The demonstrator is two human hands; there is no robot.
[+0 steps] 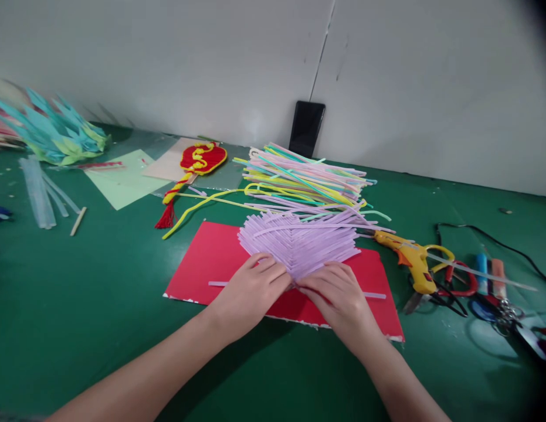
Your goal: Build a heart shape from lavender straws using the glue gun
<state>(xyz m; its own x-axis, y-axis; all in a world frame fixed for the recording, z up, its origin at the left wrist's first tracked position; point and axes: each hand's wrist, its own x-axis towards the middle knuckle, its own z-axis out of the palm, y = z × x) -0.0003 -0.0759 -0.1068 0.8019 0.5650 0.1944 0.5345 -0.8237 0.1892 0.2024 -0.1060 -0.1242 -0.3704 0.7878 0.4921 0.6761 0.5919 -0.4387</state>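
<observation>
Fingertips of left hand [257,290] and right hand [341,293] pinching the near tip of the purple leaf [299,243], just ahead, partly over red board [211,252], seam pointing straight away between hands (neither nearer), purple strip [375,295] crossways.

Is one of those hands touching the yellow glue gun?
No, the left hand and the right hand are both at the pointed bottom of the purple piece, and the glue gun lies apart to the right.
</observation>
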